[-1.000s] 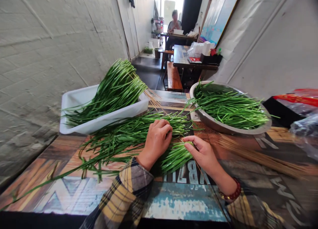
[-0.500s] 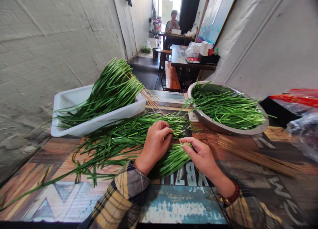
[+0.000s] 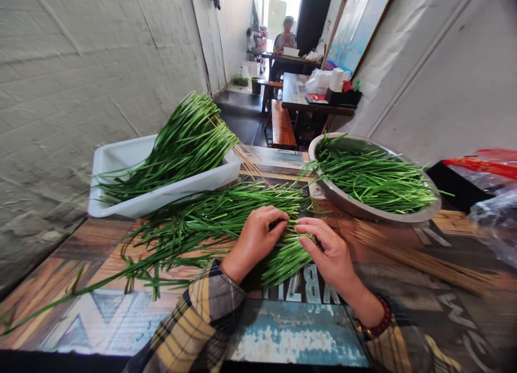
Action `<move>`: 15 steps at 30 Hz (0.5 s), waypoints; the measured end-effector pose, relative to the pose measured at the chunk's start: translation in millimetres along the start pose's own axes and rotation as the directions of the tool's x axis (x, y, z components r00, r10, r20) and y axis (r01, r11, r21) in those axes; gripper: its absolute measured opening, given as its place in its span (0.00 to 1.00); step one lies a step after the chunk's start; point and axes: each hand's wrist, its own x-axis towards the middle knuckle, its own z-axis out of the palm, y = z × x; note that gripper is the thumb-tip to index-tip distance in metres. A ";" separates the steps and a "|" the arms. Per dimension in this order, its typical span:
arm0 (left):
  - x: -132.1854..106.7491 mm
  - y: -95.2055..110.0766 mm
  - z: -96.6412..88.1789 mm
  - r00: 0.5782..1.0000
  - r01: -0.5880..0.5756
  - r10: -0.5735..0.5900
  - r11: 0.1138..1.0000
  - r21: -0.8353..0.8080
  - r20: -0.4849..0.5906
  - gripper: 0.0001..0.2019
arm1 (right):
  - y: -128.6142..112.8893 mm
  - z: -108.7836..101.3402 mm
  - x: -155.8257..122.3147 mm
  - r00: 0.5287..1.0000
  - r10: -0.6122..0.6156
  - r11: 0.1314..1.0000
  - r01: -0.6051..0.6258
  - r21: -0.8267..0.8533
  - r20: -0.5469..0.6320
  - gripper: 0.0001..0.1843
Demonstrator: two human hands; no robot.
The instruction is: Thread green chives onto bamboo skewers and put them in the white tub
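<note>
My left hand [image 3: 262,235] is closed in a pinch, with a pale green chive end showing just past its fingertips. Facing it, my right hand [image 3: 329,254] curls its fingers at the cut ends of a small bunch of garlic chives [image 3: 285,265]; its thumb and forefinger are a little apart. Part of this bunch is hidden beneath both hands. A thin stick, seemingly a skewer, shows below my right palm. Behind my left hand lies a loose pile of garlic chives [image 3: 189,216], its cut ends towards the right.
A white plastic tub [image 3: 121,203] at the left holds chives threaded on bamboo skewers [image 3: 248,160]. To the right stands a metal basin [image 3: 363,208] of chives. Bare bamboo skewers [image 3: 424,260] lie in front of it, near plastic bags [image 3: 496,216]. A person [image 3: 286,39] sits farther back.
My left hand has moved slightly down and right, bringing its fingertips close to those of my right hand. A chive end now shows between them. The view has shifted a little.
</note>
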 end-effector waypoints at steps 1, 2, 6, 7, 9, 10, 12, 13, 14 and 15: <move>0.0 -0.4 0.3 1.000 -0.002 0.002 1.000 -0.004 0.010 0.05 | -0.2 -0.2 0.5 1.000 -0.010 1.000 0.010 0.004 0.002 0.11; 0.0 -0.6 0.5 1.000 -0.005 0.006 1.000 -0.016 0.020 0.05 | -0.1 -0.3 0.9 1.000 -0.015 1.000 0.015 0.012 0.011 0.11; 0.9 0.2 -0.3 0.998 -0.008 0.013 0.996 -0.093 0.061 0.06 | 1.1 -0.3 1.3 0.999 -0.002 1.000 0.001 0.027 0.033 0.12; 1.1 0.6 -0.7 0.997 -0.001 0.009 0.994 -0.110 0.070 0.06 | 1.2 -0.3 1.2 1.000 0.003 1.000 -0.004 0.023 0.028 0.12; 1.5 1.7 -1.4 0.996 0.016 -0.004 0.990 -0.140 0.085 0.07 | 1.2 -0.4 1.0 1.000 -0.001 1.000 0.000 0.020 0.026 0.12; 1.6 2.3 -1.6 0.996 0.024 -0.010 0.988 -0.151 0.090 0.07 | 1.2 -0.6 0.9 0.999 -0.008 1.000 0.008 0.022 0.032 0.12; 1.7 3.4 -1.7 0.995 0.035 -0.019 0.986 -0.161 0.097 0.08 | 1.0 -0.7 0.7 0.999 -0.020 1.000 0.019 0.023 0.042 0.12; 1.8 3.5 -1.5 0.995 0.038 -0.022 0.986 -0.161 0.100 0.08 | 1.0 -0.7 0.5 0.999 -0.020 1.000 0.019 0.020 0.039 0.12; 1.9 3.3 -1.3 0.995 0.041 -0.026 0.987 -0.158 0.095 0.08 | 1.0 -0.7 0.4 0.999 -0.018 1.000 0.017 0.015 0.034 0.11; 2.0 2.5 -1.1 0.996 0.047 -0.035 0.987 -0.151 0.077 0.08 | 1.0 -0.7 0.2 1.000 -0.015 1.000 0.015 0.013 0.027 0.11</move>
